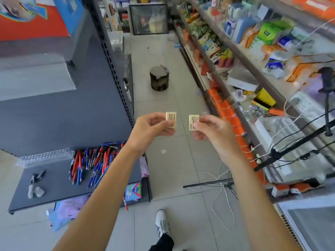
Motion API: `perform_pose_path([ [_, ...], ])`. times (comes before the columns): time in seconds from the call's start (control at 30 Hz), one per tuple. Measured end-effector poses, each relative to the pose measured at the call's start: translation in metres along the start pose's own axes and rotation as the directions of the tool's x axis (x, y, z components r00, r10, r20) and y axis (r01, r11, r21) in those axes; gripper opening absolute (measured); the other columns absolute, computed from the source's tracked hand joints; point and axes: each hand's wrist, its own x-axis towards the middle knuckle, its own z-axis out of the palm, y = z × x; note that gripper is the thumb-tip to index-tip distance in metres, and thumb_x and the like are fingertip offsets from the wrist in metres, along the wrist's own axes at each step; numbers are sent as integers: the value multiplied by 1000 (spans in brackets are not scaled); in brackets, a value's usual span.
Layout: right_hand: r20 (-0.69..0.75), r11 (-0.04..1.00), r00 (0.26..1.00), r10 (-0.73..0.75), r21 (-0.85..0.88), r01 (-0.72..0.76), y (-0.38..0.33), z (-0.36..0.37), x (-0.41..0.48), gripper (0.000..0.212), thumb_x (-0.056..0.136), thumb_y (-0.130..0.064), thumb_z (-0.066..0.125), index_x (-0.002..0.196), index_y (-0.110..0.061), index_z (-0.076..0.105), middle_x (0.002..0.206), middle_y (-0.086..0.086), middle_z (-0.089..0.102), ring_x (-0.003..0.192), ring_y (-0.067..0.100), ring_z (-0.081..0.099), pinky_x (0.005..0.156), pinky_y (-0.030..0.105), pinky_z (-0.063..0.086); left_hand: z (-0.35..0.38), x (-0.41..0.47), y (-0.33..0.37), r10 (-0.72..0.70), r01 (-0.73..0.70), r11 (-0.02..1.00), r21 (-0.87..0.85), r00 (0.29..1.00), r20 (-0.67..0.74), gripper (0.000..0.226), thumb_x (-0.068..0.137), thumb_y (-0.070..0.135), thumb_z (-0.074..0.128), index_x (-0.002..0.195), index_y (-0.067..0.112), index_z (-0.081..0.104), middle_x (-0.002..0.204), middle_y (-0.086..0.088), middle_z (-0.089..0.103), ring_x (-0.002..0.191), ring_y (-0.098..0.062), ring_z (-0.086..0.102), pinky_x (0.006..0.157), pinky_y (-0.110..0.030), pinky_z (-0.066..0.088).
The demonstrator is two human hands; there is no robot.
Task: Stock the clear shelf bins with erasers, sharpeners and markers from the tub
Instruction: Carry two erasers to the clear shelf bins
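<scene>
Left hand pinches one eraser, right hand a second eraser, both at twelve o'clock, labels upward, apparently for comparison.

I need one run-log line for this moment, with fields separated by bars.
left hand: pinches first eraser | right hand: pinches second eraser | both above aisle floor | pens on grey shelf

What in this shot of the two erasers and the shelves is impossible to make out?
1. Print on the left eraser and right eraser: head view, too small, partly under the thumbs of the left hand and right hand.
2. Right-shelf goods: blurred.
3. Grey lumps on the grey shelf: too small to identify.
4. The tub: nowhere in view.
</scene>
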Motion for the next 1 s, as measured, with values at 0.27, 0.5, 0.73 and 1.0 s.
perform_pose_path([
  [0.27, -17, 997, 997, 80, -11, -80, 14, 12, 78, 9, 85, -5, 69, 88, -13, 70, 79, 4, 73, 65, 10, 64, 60, 17, 51, -6, 73, -24, -68, 67, 997, -43, 998, -10, 17, 88, 3, 68, 105, 3, 69, 94, -18, 73, 71, -19, 71, 73, -26, 58],
  [0.5, -7, 995, 995, 101, 4, -101, 15, -2, 141, 11, 86, -6, 69, 85, -17, 69, 74, -2, 74, 66, 11, 67, 63, 19, 54, 3, 133, -26, -98, 98, 995, -14, 994, -50, 24, 89, 2, 68, 112, -4, 67, 100, -24, 72, 71, -19, 70, 72, -26, 58],
  [0.73, 99, 996, 991, 92, 9, -94, 13, -21, 222, 10, 88, -7, 67, 90, -17, 69, 79, -3, 74, 72, 14, 69, 70, 24, 58, 26, 194, -14, -113, 117, 993, 26, 985, -132, 23, 88, 3, 69, 111, -1, 68, 99, -22, 72, 69, -17, 70, 70, -24, 57],
  [1.0, 175, 994, 979, 106, 11, -110, 12, -46, 301, 10, 89, -6, 65, 93, -14, 69, 79, -4, 74, 71, 11, 68, 71, 22, 56, 32, 261, 6, -69, 88, 994, 71, 970, -233, 19, 89, 2, 67, 109, 2, 69, 97, -20, 73, 71, -19, 70, 69, -24, 58],
])
